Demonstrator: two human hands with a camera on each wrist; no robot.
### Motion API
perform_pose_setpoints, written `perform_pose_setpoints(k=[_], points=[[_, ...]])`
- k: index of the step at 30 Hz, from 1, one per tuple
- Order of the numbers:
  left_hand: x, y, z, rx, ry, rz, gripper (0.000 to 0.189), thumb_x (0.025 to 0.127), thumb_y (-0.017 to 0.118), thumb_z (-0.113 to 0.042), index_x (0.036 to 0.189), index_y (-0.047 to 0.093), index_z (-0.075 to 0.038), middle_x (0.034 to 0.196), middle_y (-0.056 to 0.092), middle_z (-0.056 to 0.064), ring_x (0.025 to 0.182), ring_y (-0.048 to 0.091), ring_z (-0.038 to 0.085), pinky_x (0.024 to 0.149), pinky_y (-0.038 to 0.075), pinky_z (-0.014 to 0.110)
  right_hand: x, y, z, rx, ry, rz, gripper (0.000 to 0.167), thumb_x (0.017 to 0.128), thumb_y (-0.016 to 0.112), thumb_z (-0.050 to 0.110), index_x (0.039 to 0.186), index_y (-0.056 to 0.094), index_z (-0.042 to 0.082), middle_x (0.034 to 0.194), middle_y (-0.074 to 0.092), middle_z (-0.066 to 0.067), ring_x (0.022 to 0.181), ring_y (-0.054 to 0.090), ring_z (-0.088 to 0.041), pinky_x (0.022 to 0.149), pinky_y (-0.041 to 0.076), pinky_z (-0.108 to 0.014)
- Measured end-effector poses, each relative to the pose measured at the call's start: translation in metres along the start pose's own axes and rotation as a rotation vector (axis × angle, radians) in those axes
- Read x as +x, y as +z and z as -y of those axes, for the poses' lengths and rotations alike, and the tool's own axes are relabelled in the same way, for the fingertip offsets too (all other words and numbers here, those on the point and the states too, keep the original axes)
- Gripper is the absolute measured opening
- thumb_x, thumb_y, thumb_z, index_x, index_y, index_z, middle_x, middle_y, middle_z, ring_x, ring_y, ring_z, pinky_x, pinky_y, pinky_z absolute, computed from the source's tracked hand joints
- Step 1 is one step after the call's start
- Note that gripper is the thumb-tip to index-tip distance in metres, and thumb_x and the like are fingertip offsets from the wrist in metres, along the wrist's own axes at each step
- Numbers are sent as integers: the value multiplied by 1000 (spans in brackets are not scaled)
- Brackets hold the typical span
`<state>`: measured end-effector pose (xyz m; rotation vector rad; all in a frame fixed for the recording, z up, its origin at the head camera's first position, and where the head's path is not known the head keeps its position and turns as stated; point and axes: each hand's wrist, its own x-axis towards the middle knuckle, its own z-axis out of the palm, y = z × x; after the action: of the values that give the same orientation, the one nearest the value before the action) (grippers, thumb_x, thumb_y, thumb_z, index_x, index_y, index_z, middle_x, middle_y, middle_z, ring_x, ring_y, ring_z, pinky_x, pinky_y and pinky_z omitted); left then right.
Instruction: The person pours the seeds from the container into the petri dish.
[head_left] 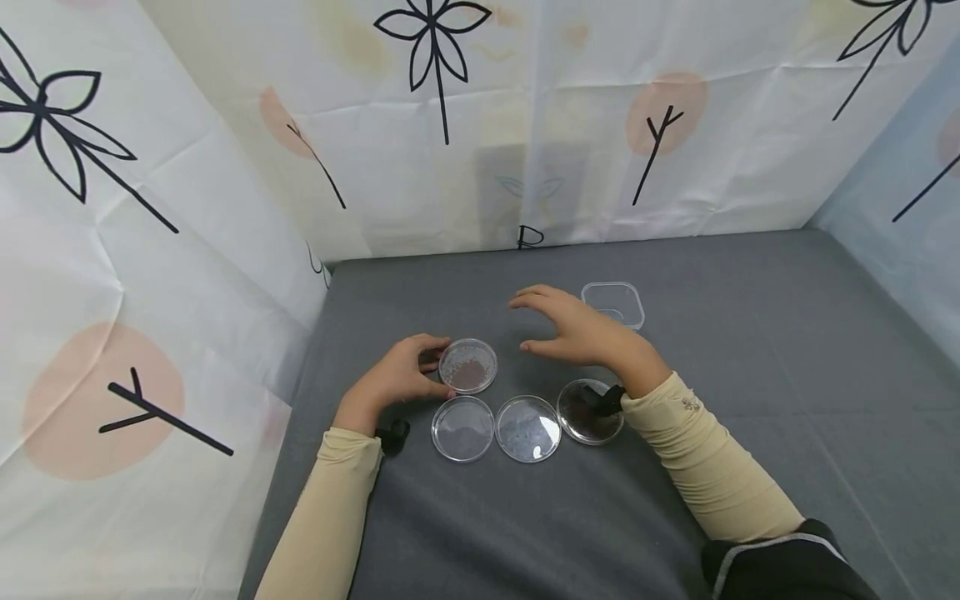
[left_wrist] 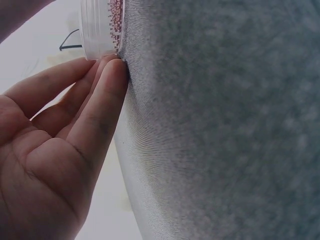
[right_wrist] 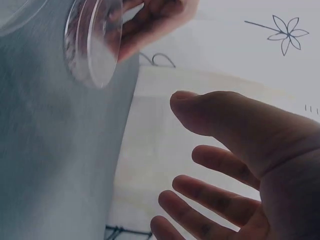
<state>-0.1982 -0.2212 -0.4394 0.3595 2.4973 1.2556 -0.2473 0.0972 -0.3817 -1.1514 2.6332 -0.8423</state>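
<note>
My left hand point(head_left: 397, 375) holds a clear petri dish point(head_left: 468, 367) by its left side, thumb at the near edge and fingers at the far edge. Small reddish-brown beads point(left_wrist: 116, 22) lie inside this dish, showing through its wall in the left wrist view. The dish rests on or close over the grey cloth. To the right of it, my right hand point(head_left: 581, 329) hovers with spread, relaxed fingers and holds nothing. The right wrist view shows that hand point(right_wrist: 240, 155) apart from the dish point(right_wrist: 92, 42).
Nearer me, a clear round dish point(head_left: 462, 429), another clear one point(head_left: 528, 428) and a dish with dark contents point(head_left: 581, 421) stand in a row, the last partly under the right wrist. Behind the right hand sits a clear rectangular container point(head_left: 615, 300). Patterned cloth walls point(head_left: 420, 200) enclose the table.
</note>
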Motion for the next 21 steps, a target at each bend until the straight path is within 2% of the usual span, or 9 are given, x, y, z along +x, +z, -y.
perform_pose_setpoints(k=[11, 21], points=[[-1, -1, -1, 8, 11, 3, 89, 80, 94, -8, 156, 49, 3, 158, 49, 23, 139, 58, 44, 109, 55, 46, -26, -19, -23, -37, 54, -120, 63, 95, 82, 22, 149, 57, 4, 156, 53, -19, 149, 43, -42, 121, 35, -63], [-2, -1, 1, 4, 3, 10, 91, 79, 95, -10, 157, 49, 1, 158, 50, 22, 140, 58, 42, 111, 54, 45, -46, -30, -45, -100, 148, -157, 67, 93, 84, 28, 151, 57, 6, 158, 49, -21, 149, 38, -46, 121, 31, -66]])
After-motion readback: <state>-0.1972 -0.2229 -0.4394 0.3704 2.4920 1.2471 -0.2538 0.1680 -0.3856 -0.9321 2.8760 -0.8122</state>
